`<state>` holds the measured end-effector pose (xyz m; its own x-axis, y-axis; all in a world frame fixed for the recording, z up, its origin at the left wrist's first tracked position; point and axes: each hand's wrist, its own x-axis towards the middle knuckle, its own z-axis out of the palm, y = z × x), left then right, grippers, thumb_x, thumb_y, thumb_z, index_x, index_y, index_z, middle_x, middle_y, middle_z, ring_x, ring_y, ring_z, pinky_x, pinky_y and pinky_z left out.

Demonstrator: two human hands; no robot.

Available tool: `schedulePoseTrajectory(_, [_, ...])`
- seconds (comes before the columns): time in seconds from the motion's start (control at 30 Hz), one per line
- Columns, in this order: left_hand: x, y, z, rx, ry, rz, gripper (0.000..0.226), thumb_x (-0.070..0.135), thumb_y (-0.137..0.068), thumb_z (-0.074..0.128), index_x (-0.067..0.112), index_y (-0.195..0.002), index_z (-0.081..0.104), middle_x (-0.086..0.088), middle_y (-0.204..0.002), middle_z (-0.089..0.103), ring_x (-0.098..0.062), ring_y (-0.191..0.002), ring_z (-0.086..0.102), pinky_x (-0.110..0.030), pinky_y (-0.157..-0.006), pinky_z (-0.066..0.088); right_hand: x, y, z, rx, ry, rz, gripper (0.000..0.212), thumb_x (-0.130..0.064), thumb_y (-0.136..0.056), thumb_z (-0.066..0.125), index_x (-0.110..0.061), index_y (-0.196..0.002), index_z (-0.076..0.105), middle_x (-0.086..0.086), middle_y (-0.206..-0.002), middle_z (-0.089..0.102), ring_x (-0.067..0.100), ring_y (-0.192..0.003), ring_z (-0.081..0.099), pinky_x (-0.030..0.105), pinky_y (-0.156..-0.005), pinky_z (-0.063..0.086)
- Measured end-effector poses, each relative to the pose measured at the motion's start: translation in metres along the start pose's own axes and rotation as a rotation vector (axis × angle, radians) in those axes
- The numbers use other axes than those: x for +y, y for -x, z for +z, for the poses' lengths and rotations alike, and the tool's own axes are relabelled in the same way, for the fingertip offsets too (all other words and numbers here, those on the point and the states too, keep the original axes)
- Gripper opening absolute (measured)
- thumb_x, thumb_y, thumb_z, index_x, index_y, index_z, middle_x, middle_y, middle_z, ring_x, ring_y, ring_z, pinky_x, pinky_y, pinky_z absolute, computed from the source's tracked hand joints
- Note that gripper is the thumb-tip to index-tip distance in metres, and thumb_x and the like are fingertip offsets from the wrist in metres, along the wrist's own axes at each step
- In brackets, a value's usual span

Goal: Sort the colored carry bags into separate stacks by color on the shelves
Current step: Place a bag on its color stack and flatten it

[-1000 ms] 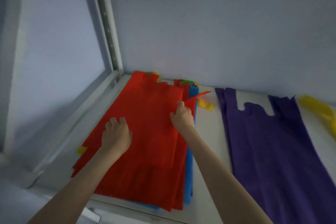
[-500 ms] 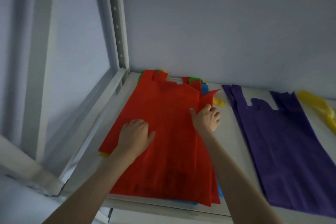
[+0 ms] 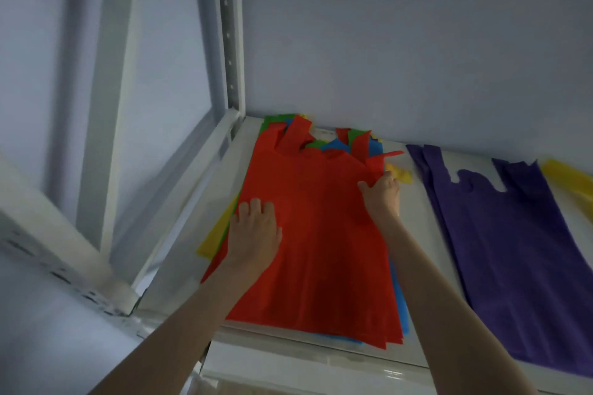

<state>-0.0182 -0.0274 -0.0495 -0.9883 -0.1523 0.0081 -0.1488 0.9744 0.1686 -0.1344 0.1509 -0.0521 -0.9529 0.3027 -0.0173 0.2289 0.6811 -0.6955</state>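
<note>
A red carry bag (image 3: 321, 234) lies on top of a mixed stack at the left end of the white shelf (image 3: 414, 202). Green (image 3: 276, 120), blue (image 3: 337, 146) and yellow (image 3: 213, 240) bags poke out from under it. My left hand (image 3: 255, 228) rests flat on the red bag's left side, fingers straight. My right hand (image 3: 382, 192) pinches the red bag's right edge near its handle. A purple bag (image 3: 513, 250) lies flat to the right, apart from the stack.
A yellow bag (image 3: 568, 181) shows at the far right behind the purple one. A yellow handle strip (image 3: 399, 173) lies between the stacks. A perforated white shelf post (image 3: 229, 32) and frame rails stand at the left. The wall closes the back.
The top red bag now lies flatter on the stack. My left hand slid toward its left edge, and my right hand moved up the right edge and took hold of it near the handle.
</note>
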Motion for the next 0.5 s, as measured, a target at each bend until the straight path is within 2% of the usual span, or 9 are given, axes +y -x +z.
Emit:
schedulePoseTrajectory(0.13, [-0.006,0.002,0.001,-0.008,0.004,-0.065,0.042,0.035,-0.095,0.046,0.013,-0.131,0.042,-0.008,-0.132,0.042,-0.025,-0.126,0.040,-0.035,-0.100,0.039,-0.005,0.000,0.003,-0.019,0.230,-0.159,0.053,-0.013,-0.092,0.052,0.002,-0.138,0.033,0.023,-0.141,0.036,0.036,-0.133,0.032,0.039,-0.108,0.026])
schedulePoseTrajectory(0.2, [-0.008,0.003,0.000,-0.028,0.005,-0.083,0.043,0.036,-0.095,0.044,0.014,-0.132,0.040,-0.008,-0.133,0.041,-0.025,-0.127,0.039,-0.035,-0.100,0.039,-0.008,0.007,0.008,0.021,0.395,-0.257,0.049,-0.009,-0.091,0.047,-0.003,-0.139,0.037,0.021,-0.141,0.037,0.036,-0.130,0.034,0.040,-0.106,0.028])
schedulePoseTrajectory(0.23, [-0.009,0.004,-0.001,-0.039,0.004,-0.088,0.043,0.036,-0.096,0.044,0.014,-0.132,0.040,-0.008,-0.133,0.040,-0.025,-0.127,0.039,-0.035,-0.100,0.039,-0.010,0.009,0.012,0.099,0.467,-0.325,0.046,-0.006,-0.089,0.045,-0.004,-0.135,0.044,0.021,-0.137,0.043,0.037,-0.125,0.041,0.041,-0.101,0.033])
schedulePoseTrajectory(0.3, [-0.011,0.004,-0.003,-0.057,0.003,-0.096,0.043,0.035,-0.096,0.043,0.014,-0.133,0.039,-0.008,-0.134,0.040,-0.025,-0.127,0.039,-0.035,-0.100,0.039,-0.013,0.013,0.018,0.218,0.537,-0.425,0.041,-0.001,-0.079,0.043,-0.004,-0.114,0.065,0.022,-0.116,0.059,0.038,-0.103,0.058,0.040,-0.084,0.046])
schedulePoseTrajectory(0.33, [-0.012,0.005,-0.005,-0.064,0.008,-0.102,0.043,0.035,-0.096,0.043,0.013,-0.133,0.039,-0.009,-0.134,0.040,-0.025,-0.127,0.039,-0.035,-0.101,0.039,-0.014,0.013,0.019,0.211,0.555,-0.447,0.039,-0.001,-0.078,0.044,-0.005,-0.110,0.066,0.020,-0.114,0.059,0.037,-0.101,0.058,0.040,-0.083,0.046])
schedulePoseTrajectory(0.43, [-0.014,0.005,-0.007,-0.084,0.027,-0.114,0.042,0.034,-0.097,0.043,0.012,-0.133,0.039,-0.010,-0.135,0.039,-0.027,-0.127,0.038,-0.037,-0.101,0.039,-0.011,0.013,0.026,-0.074,0.562,-0.333,0.045,-0.007,-0.091,0.042,-0.012,-0.135,0.044,0.016,-0.138,0.038,0.034,-0.128,0.034,0.041,-0.104,0.031])
schedulePoseTrajectory(0.5, [-0.015,0.006,-0.007,-0.095,0.037,-0.116,0.042,0.033,-0.097,0.042,0.012,-0.134,0.038,-0.011,-0.135,0.039,-0.027,-0.127,0.038,-0.037,-0.102,0.038,-0.011,0.011,0.027,-0.152,0.529,-0.263,0.050,-0.008,-0.091,0.041,-0.014,-0.140,0.035,0.017,-0.144,0.032,0.034,-0.135,0.026,0.043,-0.110,0.026])
